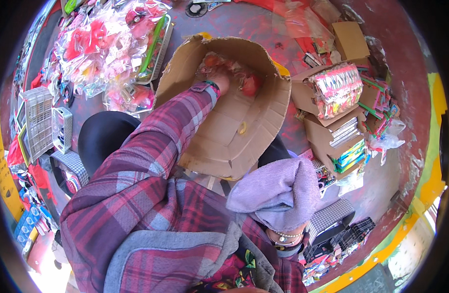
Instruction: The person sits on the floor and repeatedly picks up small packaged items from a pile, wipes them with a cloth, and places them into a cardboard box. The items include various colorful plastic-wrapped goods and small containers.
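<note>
So it's pretty crowded here: a big heap of clear packets (97,46) upper left, a white basket (62,129) further down that side, and packed cartons (322,139) along the right with a black crate (363,229) below. The plaid sleeve (161,132) cuts across the rough-edged cardboard box (229,141), hiding part of its left side. Deep inside, at the far end, are shiny red-and-pink plastic-wrapped pieces (251,84), kinda crumpled. The left hand (219,80) is right at them, but can't tell if it's gripping any. The right hand's buried under a lavender cloth (278,193), so no clue about its fingers.
</note>
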The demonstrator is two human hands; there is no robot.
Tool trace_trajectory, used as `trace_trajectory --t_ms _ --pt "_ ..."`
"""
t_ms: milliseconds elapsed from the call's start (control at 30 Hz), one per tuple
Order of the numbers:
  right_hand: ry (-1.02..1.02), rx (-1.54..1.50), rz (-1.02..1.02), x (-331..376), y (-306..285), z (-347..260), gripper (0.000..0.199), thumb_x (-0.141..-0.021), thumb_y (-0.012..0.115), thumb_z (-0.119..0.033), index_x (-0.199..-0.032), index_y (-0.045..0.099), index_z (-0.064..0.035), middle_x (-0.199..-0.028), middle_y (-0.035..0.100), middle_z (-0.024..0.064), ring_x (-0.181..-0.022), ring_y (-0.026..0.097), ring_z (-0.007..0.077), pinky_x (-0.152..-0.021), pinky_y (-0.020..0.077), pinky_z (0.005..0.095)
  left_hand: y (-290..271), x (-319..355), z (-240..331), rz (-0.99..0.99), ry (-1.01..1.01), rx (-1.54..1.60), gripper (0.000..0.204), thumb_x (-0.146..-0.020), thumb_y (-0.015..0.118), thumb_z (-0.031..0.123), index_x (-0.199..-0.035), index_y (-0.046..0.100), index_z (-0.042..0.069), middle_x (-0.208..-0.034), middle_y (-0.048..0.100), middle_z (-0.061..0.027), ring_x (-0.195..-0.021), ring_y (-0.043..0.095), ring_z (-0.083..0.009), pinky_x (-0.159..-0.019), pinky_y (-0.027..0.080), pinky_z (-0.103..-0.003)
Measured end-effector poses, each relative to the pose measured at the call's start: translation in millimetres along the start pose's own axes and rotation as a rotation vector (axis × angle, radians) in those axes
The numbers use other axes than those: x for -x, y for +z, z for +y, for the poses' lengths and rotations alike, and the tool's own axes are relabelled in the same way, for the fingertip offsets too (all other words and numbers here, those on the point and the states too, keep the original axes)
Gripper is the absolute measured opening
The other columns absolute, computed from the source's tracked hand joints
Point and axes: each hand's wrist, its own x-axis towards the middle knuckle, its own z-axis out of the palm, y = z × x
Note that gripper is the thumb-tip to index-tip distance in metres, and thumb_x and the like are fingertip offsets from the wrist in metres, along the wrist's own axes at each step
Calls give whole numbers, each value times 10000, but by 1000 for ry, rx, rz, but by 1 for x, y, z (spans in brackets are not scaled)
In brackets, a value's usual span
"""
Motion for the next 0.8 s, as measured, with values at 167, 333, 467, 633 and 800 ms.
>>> trace_trajectory --t_ms 167,333,467,633,800 --pt "-34 -137 -108 3 6 -3 320 -924 443 -246 -1137 497 -14 -936 595 127 -782 594 194 -653 489 287 -25 24 14 157 91 205 514 -749 467 71 -1262 440 67 -1251 463 -170 -1181 409 -334 -977 342 -400" --pt "-11 -238 -172 5 14 -7 312 -930 399 -272 -1081 512 -23 -895 607 135 -765 609 220 -662 504 329 15 8 17 236 277 255 517 -729 475 49 -1245 446 38 -1224 477 -179 -1156 437 -329 -971 356 -397" --pt "35 -349 -213 6 20 -7 322 -935 364 -292 -1036 524 -31 -863 617 141 -751 620 240 -669 515 362 22 4 21 189 331 175 529 -724 475 34 -1252 438 36 -1278 437 -174 -1186 417 -320 -993 338 -392" --pt "-59 -268 -338 7 26 -12 324 -936 352 -306 -993 536 -46 -816 622 134 -716 624 249 -663 519 378 23 -2 24 79 255 140 546 -717 477 26 -1261 433 53 -1321 399 -170 -1206 405 -311 -999 333 -389" --pt "-379 -9 -427 17 13 7 314 -801 559 -296 -993 525 -50 -889 604 130 -819 603 251 -723 495 400 5 14 25 174 310 350 439 -731 507 76 -1167 505 34 -1183 510 -197 -1094 495 -332 -928 401 -395"
